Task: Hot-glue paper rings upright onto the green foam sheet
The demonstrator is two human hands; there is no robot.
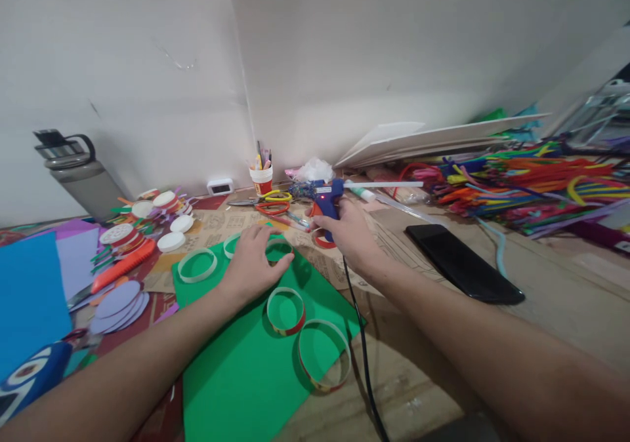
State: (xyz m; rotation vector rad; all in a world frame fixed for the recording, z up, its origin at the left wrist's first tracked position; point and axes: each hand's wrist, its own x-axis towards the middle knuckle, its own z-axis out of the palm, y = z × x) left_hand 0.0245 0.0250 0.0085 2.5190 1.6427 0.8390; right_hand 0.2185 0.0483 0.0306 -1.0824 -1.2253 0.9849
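Observation:
My left hand (253,258) rests over a green sheet (236,363), its thumb and fingers curved around a paper ring (279,250) that it partly hides. Other rings, pale inside with some red and yellow outside, stand on the sheet: one ring (197,266) left of the hand, a smaller ring (285,329) nearer me, and a large ring (319,386) over the sheet's right edge. My right hand (347,229) is closed around the handle of a blue hot glue gun (329,199). A white glue stick (384,184) sticks out of its back, and a black cord (363,350) hangs down.
Scissors (268,200) and a cup of pens (262,180) stand behind. To the right lie a black phone (462,263) and colourful pipe cleaners (531,180). On the left are purple discs (119,305), an orange cutter (125,265) and a grey bottle (81,180).

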